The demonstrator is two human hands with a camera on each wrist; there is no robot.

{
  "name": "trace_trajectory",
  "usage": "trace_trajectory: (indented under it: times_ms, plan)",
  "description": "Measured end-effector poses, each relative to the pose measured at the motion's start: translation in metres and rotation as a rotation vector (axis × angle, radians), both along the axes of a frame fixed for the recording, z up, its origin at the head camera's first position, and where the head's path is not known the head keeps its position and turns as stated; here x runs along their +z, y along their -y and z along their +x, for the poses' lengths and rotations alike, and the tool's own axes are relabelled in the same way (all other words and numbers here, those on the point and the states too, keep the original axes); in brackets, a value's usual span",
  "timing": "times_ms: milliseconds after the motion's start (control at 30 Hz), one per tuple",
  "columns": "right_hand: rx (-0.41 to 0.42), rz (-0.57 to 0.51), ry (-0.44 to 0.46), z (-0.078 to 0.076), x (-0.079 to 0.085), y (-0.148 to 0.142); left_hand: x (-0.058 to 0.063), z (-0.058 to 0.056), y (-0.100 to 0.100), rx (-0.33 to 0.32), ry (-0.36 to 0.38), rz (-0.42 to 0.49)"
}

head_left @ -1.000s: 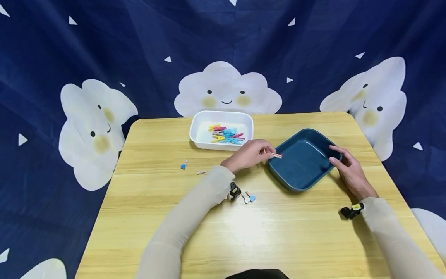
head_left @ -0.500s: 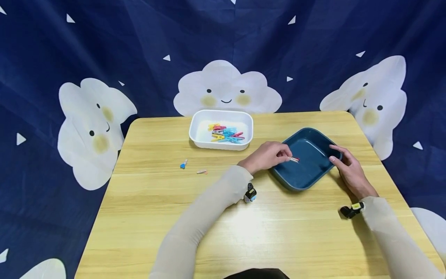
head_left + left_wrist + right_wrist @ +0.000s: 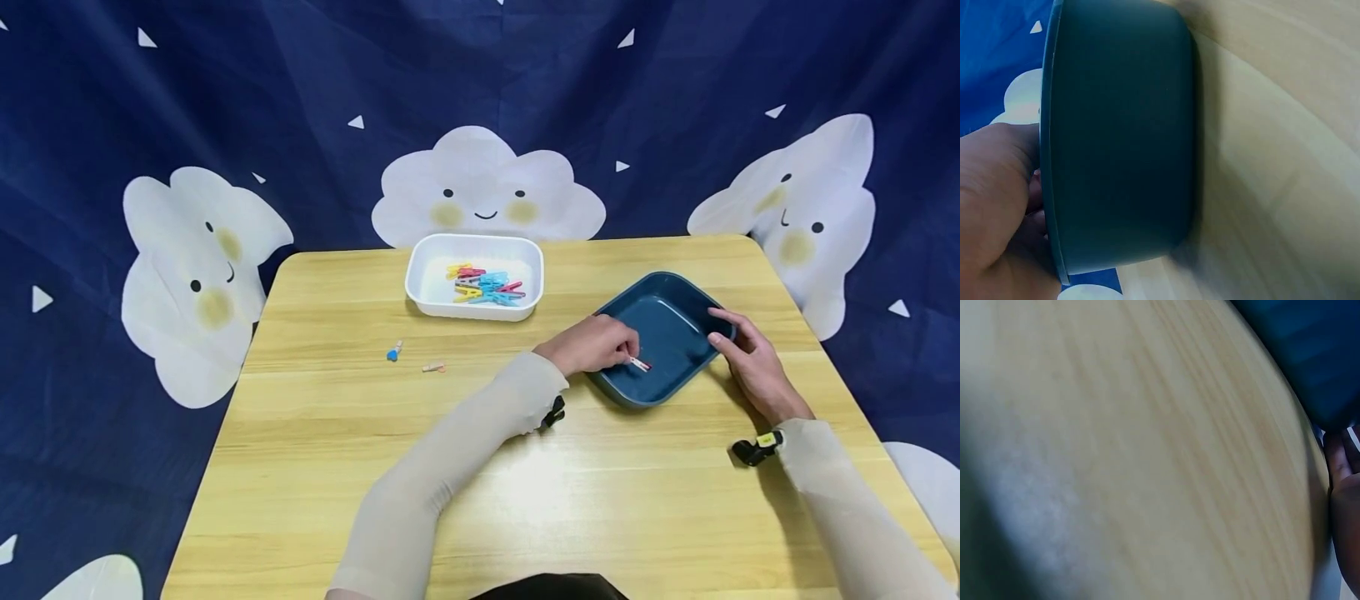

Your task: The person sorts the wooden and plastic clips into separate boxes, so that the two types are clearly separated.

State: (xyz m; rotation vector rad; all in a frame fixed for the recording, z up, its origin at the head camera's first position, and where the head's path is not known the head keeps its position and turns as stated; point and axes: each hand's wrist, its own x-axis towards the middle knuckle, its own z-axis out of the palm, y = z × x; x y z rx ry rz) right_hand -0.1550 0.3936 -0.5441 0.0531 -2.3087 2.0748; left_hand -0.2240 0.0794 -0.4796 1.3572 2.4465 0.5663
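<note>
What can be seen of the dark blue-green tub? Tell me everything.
The dark blue-green tub is roughly rectangular and open-topped, with rounded corners, a thin rim and smooth, plastic-looking walls. It sits upright on the wooden table, angled to the table's edges. The right hand grips its rim. The left hand holds a clip inside; whether either touches the tub is unclear.

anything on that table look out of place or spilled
A little: a blue heart clip and a pale clip lie loose on the table, while other clips sit in the white tub. The dark blue tub stands askew to the table's edges. I see no spill.
</note>
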Motion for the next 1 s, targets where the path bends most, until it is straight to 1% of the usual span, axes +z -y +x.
trace_trajectory:
  times_ms: [67, 167, 233, 267, 333, 467, 567, 700, 833, 900, 1000]
  plan:
    - [-0.006, 0.019, -0.002, 0.0, 0.0, -0.001, 0.001, -0.001, -0.003, -0.023, 0.016, -0.026]
    - [0.012, -0.001, 0.002, -0.001, 0.0, 0.0, 0.002, -0.001, -0.007, -0.052, 0.046, -0.067]
    - [0.021, -0.019, 0.006, -0.001, 0.0, 0.0, 0.001, -0.001, -0.009, -0.06, 0.069, -0.09]
    - [0.023, -0.011, 0.007, -0.002, 0.0, 0.0, 0.001, -0.001, -0.01, -0.061, 0.078, -0.098]
    - [0.018, 0.005, 0.007, -0.002, 0.0, 0.001, 0.0, -0.001, -0.01, -0.056, 0.082, -0.106]
    - [0.001, 0.017, 0.002, -0.001, 0.001, 0.002, -0.001, -0.002, -0.011, -0.061, 0.054, -0.095]
    - [-0.001, -0.023, -0.003, 0.0, 0.001, 0.002, 0.0, -0.003, -0.01, -0.072, 0.054, -0.064]
    - [-0.012, -0.014, 0.005, 0.0, 0.0, 0.002, 0.001, -0.003, -0.004, -0.057, 0.123, 0.014]
    - [-0.02, 0.031, 0.012, 0.0, -0.001, 0.001, 0.005, -0.002, 0.008, -0.043, 0.186, 0.108]
    - [-0.018, 0.047, 0.009, 0.0, -0.001, 0.0, 0.008, -0.002, 0.016, -0.037, 0.199, 0.154]
    - [-0.009, 0.021, 0.004, 0.001, 0.0, -0.001, 0.012, -0.001, 0.027, -0.018, 0.212, 0.198]
